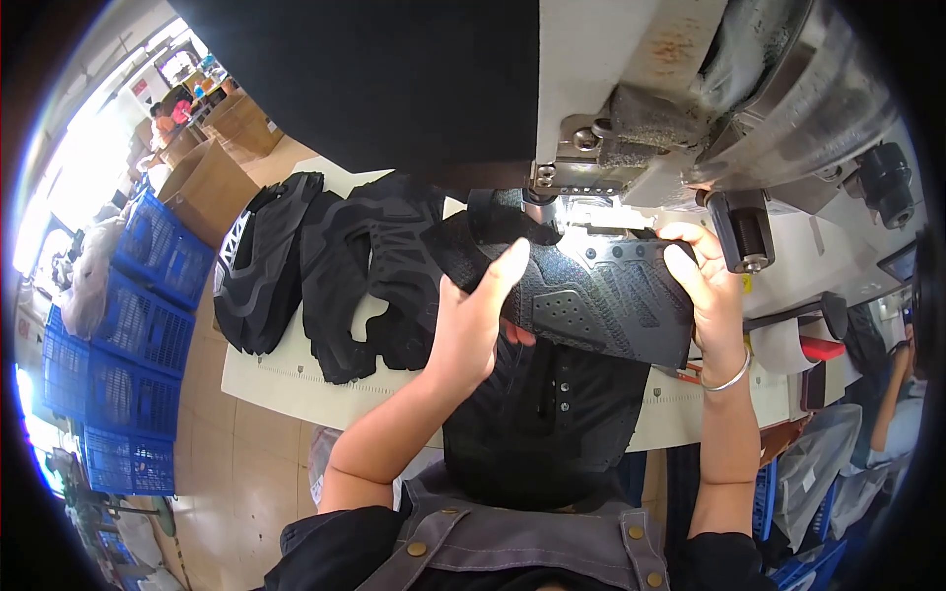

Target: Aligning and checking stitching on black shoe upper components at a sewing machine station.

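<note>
Both hands hold a black shoe upper with small punched holes, a textured pattern and a row of eyelets along its far edge. My left hand grips its left part, thumb on top and the other fingers partly hidden beneath. At the right end, my right hand pinches the edge between thumb and fingers; a metal bangle circles that wrist. The upper's far edge lies close under the lit head of a sewing machine; the exact contact there is hidden. More black pieces hang over the table's near edge, below the held upper.
Stacks of black shoe uppers lie on the pale table to the left. Blue plastic crates and cardboard boxes stand beyond them on the floor. A black roller hangs down near my right hand. People sit farther off.
</note>
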`<action>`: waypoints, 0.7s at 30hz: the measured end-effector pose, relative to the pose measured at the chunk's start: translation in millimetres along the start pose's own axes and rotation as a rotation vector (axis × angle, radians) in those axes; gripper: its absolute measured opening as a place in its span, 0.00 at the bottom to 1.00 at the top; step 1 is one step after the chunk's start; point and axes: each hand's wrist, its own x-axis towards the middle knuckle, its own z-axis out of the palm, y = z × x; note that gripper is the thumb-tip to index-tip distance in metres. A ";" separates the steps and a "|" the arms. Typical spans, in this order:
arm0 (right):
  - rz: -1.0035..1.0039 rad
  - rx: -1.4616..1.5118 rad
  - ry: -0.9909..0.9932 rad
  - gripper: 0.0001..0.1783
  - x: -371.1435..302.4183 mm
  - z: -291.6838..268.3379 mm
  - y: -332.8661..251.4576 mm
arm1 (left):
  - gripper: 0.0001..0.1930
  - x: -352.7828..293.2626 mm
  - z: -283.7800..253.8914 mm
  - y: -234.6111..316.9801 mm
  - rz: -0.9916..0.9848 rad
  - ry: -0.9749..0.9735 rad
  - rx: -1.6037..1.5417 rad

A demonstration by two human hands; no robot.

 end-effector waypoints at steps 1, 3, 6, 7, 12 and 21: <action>0.000 0.006 0.006 0.09 0.0 0.9 0.3 | 0.10 -5.4 0.4 -1.4 0.001 0.002 0.000; 0.011 0.007 0.007 0.09 -4.1 2.0 -1.5 | 0.14 -14.1 1.6 -5.6 0.001 -0.033 0.118; 0.022 0.014 0.014 0.08 -11.7 7.3 -6.2 | 0.20 -21.6 1.6 -6.8 -0.013 -0.141 0.314; 0.021 0.017 0.025 0.08 -14.3 9.4 -7.1 | 0.20 -23.3 1.9 -7.5 -0.003 -0.164 0.331; 0.035 0.047 0.009 0.09 -19.9 9.7 -3.2 | 0.16 -22.9 -0.4 -12.6 0.049 -0.164 0.296; 0.090 0.075 -0.022 0.13 -40.2 14.7 -6.9 | 0.11 -38.5 2.3 -19.7 0.024 -0.222 0.256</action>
